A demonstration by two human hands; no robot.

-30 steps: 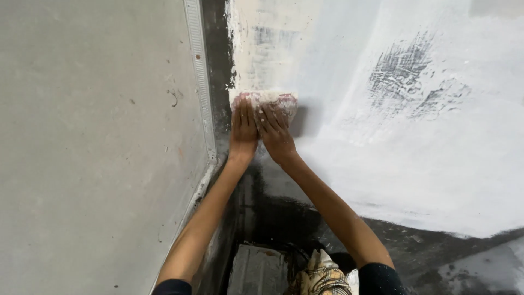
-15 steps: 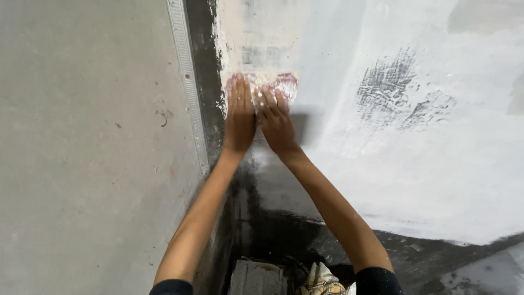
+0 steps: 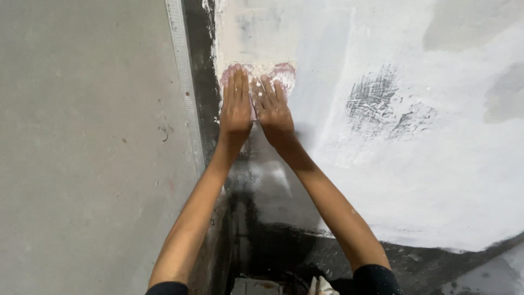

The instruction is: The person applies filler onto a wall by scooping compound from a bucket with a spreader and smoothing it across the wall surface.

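Pressing flat against the white-coated wall (image 3: 415, 180), both hands lie side by side with fingers stretched out straight and close together, palms down on a pinkish, dust-caked sanding sheet (image 3: 284, 74) that shows past the fingertips. The left hand (image 3: 236, 106) covers the sheet's left part and the right hand (image 3: 273, 109) its middle, so only the sheet's rounded top edge and right corner stay in sight; neither hand curls around anything, both simply bear on the sheet. The sheet sits near the wall's left edge, just beside a dark unpainted vertical strip (image 3: 199, 82) that runs down the corner of the room. Left of that strip stands a pale metal corner rail (image 3: 183, 82), and beyond it the plain grey plaster wall (image 3: 82, 153) fills the left side of the view, marked by a few small scratches. Above the sheet the coating looks cream and streaked; to its right a rough grey scuffed patch (image 3: 376, 106) breaks the white. Along the bottom edge of the white coat the surface turns dark grey and black (image 3: 305, 246). Both forearms reach up from dark sleeves at the lower edge; what lies below them is too dim to tell.
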